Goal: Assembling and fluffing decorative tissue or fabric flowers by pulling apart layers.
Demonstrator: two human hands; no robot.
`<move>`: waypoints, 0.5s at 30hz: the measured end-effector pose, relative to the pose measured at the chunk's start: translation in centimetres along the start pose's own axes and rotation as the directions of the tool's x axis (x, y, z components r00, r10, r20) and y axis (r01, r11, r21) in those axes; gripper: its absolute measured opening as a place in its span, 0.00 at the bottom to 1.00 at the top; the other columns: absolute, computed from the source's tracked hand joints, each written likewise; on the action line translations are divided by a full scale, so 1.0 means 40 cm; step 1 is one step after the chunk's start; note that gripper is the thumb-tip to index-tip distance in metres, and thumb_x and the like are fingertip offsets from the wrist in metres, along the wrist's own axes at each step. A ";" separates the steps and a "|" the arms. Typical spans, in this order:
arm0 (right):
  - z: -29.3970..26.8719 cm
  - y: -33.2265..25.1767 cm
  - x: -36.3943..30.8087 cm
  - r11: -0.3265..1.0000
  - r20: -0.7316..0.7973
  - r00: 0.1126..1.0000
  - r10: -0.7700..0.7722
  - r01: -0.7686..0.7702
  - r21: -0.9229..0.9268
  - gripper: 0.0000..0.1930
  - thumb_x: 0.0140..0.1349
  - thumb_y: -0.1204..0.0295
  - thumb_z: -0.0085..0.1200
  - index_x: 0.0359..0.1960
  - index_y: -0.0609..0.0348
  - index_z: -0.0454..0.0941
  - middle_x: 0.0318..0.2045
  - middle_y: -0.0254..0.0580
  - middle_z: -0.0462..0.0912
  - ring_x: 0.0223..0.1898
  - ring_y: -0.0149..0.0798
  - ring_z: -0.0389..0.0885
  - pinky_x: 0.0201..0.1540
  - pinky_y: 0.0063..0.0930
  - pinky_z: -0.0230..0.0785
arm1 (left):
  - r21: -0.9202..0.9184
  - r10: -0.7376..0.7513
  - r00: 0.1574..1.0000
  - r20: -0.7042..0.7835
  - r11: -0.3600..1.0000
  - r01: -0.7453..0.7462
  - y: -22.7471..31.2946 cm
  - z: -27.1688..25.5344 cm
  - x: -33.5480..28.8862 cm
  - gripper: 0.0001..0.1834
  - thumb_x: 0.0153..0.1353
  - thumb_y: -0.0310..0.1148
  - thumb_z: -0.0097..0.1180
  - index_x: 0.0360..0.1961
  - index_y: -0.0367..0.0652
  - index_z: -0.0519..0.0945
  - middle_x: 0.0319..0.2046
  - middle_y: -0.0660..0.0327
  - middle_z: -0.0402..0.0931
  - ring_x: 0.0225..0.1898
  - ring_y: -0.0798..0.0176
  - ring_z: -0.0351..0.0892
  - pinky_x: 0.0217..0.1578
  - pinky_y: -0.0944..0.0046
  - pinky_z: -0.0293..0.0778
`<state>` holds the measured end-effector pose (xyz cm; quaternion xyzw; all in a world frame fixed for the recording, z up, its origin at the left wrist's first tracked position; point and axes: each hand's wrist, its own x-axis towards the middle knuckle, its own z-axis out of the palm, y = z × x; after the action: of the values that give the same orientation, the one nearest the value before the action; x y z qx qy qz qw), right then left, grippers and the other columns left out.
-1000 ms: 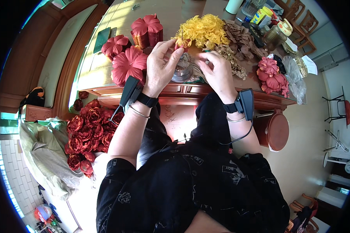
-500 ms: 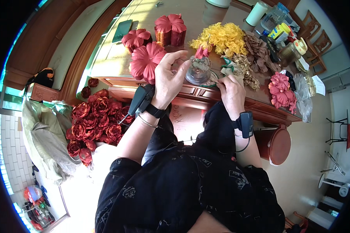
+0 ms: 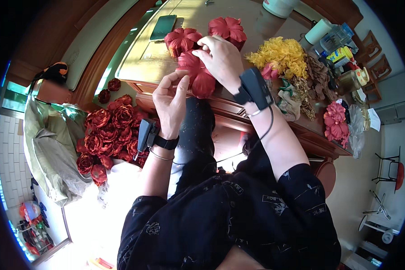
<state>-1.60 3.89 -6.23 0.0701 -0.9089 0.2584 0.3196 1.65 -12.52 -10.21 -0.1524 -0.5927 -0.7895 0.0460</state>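
Observation:
My left hand (image 3: 170, 101) is raised at the table's near edge, its thumb and index fingertips close together by the left edge of the nearest stack of red fabric petals (image 3: 203, 83). Above that stack, my right hand (image 3: 222, 60) reaches across with curled fingers, thumb and fingertips drawn together. Whether either hand pinches anything is too small to make out. Two more stacks of red petals stand just behind, one on the left (image 3: 182, 39) and one on the right (image 3: 227, 28). The glass jar seen earlier does not show now.
Yellow flowers (image 3: 281, 54), dried brown pieces (image 3: 317, 83) and a crumpled cloth (image 3: 290, 102) lie right of my arm. Pink-red flowers (image 3: 336, 121) are at the right edge. Dark red flowers (image 3: 114, 128) are heaped left below the table (image 3: 135, 67). A phone (image 3: 163, 27) lies far left.
My right hand has left the cloth and moved up and left to the red petals. My left hand has shifted down and left. The view has turned somewhat.

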 end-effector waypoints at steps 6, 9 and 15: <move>0.157 0.059 0.137 0.981 0.032 0.984 -0.174 0.177 -0.085 0.16 0.52 0.61 0.64 0.35 0.60 0.79 0.31 0.47 0.79 0.35 0.49 0.79 0.39 0.39 0.71 | 0.046 -0.048 0.998 -0.033 0.998 0.050 0.004 -0.069 0.011 0.10 0.62 0.25 0.57 0.43 0.32 0.79 0.35 0.63 0.80 0.35 0.76 0.75 0.38 0.77 0.70; 0.218 0.094 0.163 0.991 0.100 0.989 -0.108 0.115 -0.069 0.18 0.46 0.59 0.68 0.32 0.59 0.79 0.32 0.48 0.80 0.36 0.49 0.79 0.40 0.39 0.70 | 0.053 -0.049 0.997 -0.056 0.997 0.052 -0.008 -0.089 0.021 0.09 0.62 0.25 0.57 0.42 0.32 0.80 0.33 0.64 0.80 0.34 0.76 0.75 0.36 0.77 0.70; 0.214 0.083 0.165 1.000 0.168 0.986 0.019 -0.017 -0.012 0.13 0.44 0.61 0.69 0.24 0.56 0.81 0.28 0.42 0.81 0.32 0.45 0.80 0.36 0.38 0.71 | 0.119 -0.046 0.997 -0.064 0.992 0.053 -0.031 -0.115 0.041 0.08 0.62 0.26 0.58 0.40 0.32 0.81 0.31 0.65 0.80 0.31 0.77 0.75 0.33 0.77 0.70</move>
<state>-12.42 2.58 -9.25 0.0815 -0.9345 0.2498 0.2400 -1.09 -16.35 -12.02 -0.1103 -0.6410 -0.7577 0.0537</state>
